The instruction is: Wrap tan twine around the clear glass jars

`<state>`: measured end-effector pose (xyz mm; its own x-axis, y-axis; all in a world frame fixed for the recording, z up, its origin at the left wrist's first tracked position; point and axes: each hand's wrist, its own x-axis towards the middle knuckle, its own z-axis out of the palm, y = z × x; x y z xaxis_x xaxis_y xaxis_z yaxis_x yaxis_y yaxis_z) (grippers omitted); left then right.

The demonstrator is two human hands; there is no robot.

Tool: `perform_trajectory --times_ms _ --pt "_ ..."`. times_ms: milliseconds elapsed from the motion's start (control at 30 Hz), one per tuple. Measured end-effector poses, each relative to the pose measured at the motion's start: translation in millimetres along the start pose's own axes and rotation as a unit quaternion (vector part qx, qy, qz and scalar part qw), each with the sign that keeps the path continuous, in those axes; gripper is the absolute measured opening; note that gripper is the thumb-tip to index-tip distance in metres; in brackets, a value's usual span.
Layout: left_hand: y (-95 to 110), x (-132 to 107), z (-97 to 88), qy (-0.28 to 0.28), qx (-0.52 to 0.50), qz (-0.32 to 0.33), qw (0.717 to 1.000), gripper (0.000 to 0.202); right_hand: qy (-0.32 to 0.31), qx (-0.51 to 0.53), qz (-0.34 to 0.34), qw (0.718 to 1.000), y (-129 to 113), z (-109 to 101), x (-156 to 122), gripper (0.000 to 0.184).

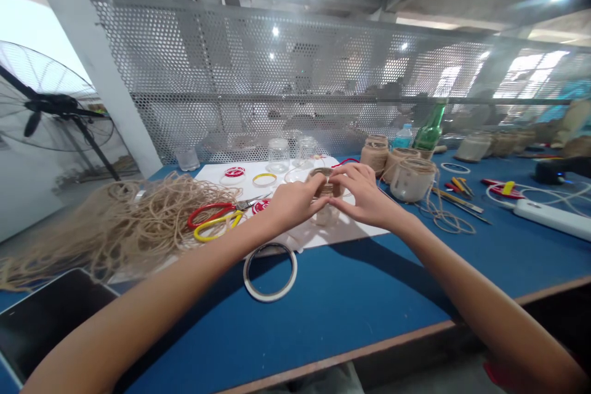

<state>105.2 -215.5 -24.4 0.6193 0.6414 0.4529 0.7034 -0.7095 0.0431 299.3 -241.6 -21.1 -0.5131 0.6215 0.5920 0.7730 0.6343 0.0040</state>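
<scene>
A small glass jar (pixel 327 217) stands on white paper (pixel 221 173), its neck wound with brown twine (pixel 325 188). My left hand (pixel 298 200) grips the jar's neck from the left, thumb and fingers closed on the twine. From the other side my right hand (pixel 362 194) pinches the same twine-wrapped neck, its fingertips meeting those of the left. Parts of the jar are covered by my fingers. Scissors (pixel 215 218) with red and yellow handles lie left of my left hand, and a roll of white tape (pixel 270 272) lies in front.
A heap of loose twine (pixel 138 215) spreads on the left, near a dark tablet (pixel 50 320). Glass jars (pixel 278 155) stand behind. Twine-wrapped jars (pixel 412 180), a green bottle (pixel 430 126), pencils (pixel 457 200) and a white power strip (pixel 551 217) are rightward.
</scene>
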Motion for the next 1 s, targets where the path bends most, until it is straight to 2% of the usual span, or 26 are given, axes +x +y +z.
perform_trajectory --times_ms 267,433,633,800,1000 --pt "-8.2 3.1 -2.8 -0.021 -0.02 0.022 0.999 0.038 -0.04 0.064 -0.014 0.997 11.6 1.7 3.3 0.03" --pt "-27.1 5.9 -13.6 -0.043 -0.041 0.046 0.997 0.051 -0.057 0.084 -0.011 0.995 12.3 1.2 3.4 0.029" --pt "-47.8 7.8 -21.7 -0.081 -0.076 0.063 0.992 0.052 -0.057 0.104 -0.024 0.993 14.9 1.5 3.9 0.028" --pt "-50.8 8.0 -21.0 -0.08 -0.074 0.078 0.991 0.048 -0.055 0.11 -0.034 0.992 20.0 4.5 4.7 0.033" --pt "-51.1 9.2 -17.7 -0.063 -0.057 0.077 0.993 0.04 -0.049 0.112 -0.031 0.992 22.0 5.0 4.2 0.031"
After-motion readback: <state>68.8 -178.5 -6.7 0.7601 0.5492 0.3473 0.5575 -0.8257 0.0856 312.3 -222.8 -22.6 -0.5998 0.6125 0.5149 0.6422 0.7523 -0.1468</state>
